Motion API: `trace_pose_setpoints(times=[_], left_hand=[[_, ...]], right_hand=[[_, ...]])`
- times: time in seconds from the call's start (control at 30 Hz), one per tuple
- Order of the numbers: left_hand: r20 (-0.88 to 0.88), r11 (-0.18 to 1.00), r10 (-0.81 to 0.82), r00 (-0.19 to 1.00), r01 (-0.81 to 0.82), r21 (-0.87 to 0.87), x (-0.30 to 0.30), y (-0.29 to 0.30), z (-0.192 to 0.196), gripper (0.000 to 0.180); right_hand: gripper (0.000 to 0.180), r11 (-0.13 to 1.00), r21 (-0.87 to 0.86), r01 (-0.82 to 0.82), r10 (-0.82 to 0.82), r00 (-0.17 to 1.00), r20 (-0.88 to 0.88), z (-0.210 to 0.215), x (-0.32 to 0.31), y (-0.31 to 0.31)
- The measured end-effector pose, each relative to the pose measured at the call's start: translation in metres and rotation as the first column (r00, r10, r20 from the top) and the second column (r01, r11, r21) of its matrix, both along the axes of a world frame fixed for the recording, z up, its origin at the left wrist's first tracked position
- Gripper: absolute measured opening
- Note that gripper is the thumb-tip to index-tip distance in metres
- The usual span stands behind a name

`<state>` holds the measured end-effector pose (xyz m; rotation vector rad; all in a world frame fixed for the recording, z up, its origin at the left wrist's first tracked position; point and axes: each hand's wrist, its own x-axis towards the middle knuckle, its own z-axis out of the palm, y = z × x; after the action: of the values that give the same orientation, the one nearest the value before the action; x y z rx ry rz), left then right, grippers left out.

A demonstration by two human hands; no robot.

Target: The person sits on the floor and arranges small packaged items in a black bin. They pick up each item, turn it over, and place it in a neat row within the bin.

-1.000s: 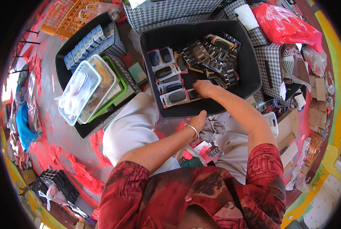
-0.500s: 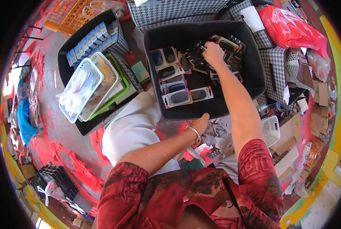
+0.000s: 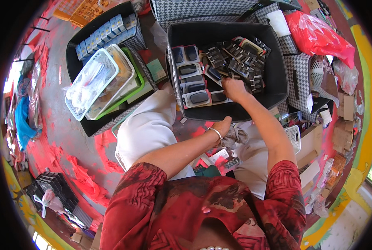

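Blister packs (image 3: 199,97) look rect., w/ dk rounded contents, wht edges.

In the bin (image 3: 272,96), blister packs (image 3: 198,97) beside heaped packets (image 3: 245,60).

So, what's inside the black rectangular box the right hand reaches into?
White cards with dark rounded items lie at left, a heap of black rectangular packs at right. Whatever the heap and right hand cover is hidden.
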<state>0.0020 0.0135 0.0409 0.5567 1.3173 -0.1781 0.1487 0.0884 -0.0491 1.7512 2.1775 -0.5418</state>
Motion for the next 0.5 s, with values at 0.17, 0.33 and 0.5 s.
trace_pose_setpoints(times=[0.17,0.33,0.5], left_hand=[[0.072,0.995,0.104,0.992,-0.104,-0.003,-0.002,0.005,-0.001,0.060],[0.074,0.997,0.075,0.994,-0.075,-0.004,-0.002,0.008,-0.002,0.059],[0.086,0.993,0.114,0.990,-0.109,-0.051,0.000,0.005,-0.008,0.057]], right_hand=[[0.045,0.969,0.092,0.227,-0.202,0.954,-0.222,-0.011,-0.017,0.027],[0.040,0.971,0.097,0.218,-0.213,0.975,-0.062,-0.029,-0.026,0.043],[0.028,0.996,0.069,-0.062,0.060,0.998,0.034,-0.029,-0.013,0.026]])
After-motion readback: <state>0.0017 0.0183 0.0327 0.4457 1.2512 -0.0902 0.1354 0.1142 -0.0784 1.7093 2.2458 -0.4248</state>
